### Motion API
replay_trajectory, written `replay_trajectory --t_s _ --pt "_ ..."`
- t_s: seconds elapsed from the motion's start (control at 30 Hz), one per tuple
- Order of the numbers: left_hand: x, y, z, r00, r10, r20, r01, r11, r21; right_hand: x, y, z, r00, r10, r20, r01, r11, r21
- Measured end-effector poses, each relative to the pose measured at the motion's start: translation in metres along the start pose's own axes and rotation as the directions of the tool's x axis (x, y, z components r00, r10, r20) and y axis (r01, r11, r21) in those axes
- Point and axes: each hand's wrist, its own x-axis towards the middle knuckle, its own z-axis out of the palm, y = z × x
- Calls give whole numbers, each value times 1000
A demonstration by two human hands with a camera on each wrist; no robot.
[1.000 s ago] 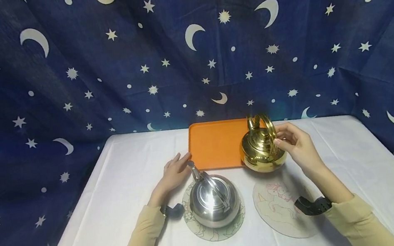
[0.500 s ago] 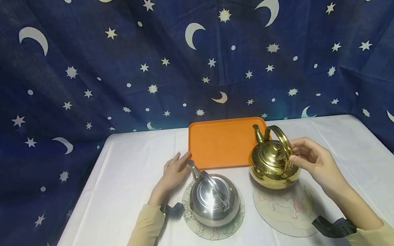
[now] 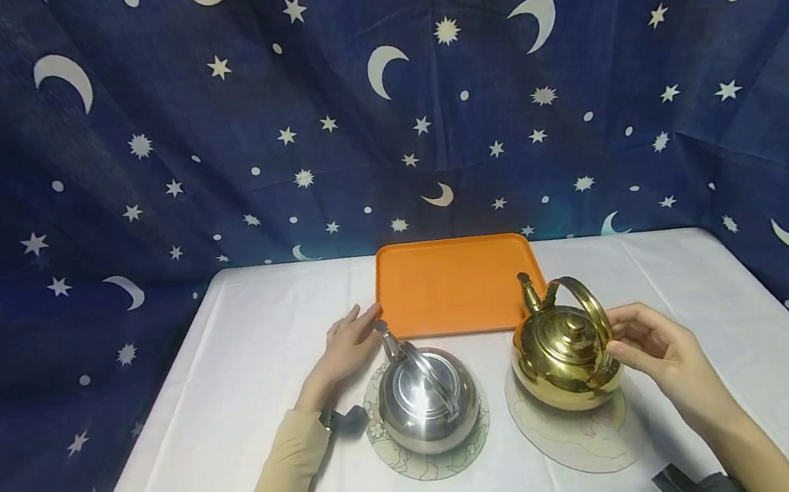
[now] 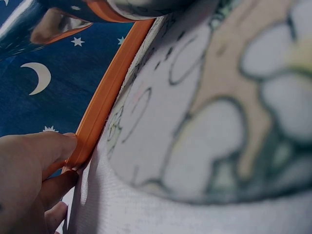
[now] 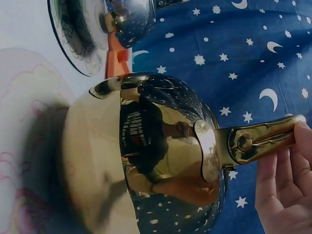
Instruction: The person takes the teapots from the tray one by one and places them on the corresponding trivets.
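In the head view my right hand (image 3: 668, 359) pinches the arched handle of a shiny gold kettle (image 3: 565, 356); the right wrist view shows the thumb on the handle (image 5: 265, 139) and fingers beneath it. The kettle hangs close over a round mat with a pink drawing (image 3: 583, 455), its spout pointing away from me. My left hand (image 3: 351, 343) lies at the left edge of an orange tray (image 3: 461, 287), fingertips touching its near-left corner, as the left wrist view also shows at the tray rim (image 4: 97, 114).
A silver kettle (image 3: 428, 409) stands on a round, green-patterned mat (image 3: 433, 467) in front of the tray, its spout near my left hand. White cloth (image 3: 256, 341) covers the table. A dark blue curtain (image 3: 311, 81) with moons and stars hangs behind.
My right hand has brought the gold kettle from over the tray's right end towards me and rightward, to above the pink-drawn mat. The left hand and the silver kettle have stayed put.
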Motion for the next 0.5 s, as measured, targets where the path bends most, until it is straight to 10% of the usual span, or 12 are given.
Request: replay_trajectory --t_s 0.5 --pt "1 0 0 1000 -11 7 11 1000 2 -23 3 -8 999 -2 41 2 1000 4"
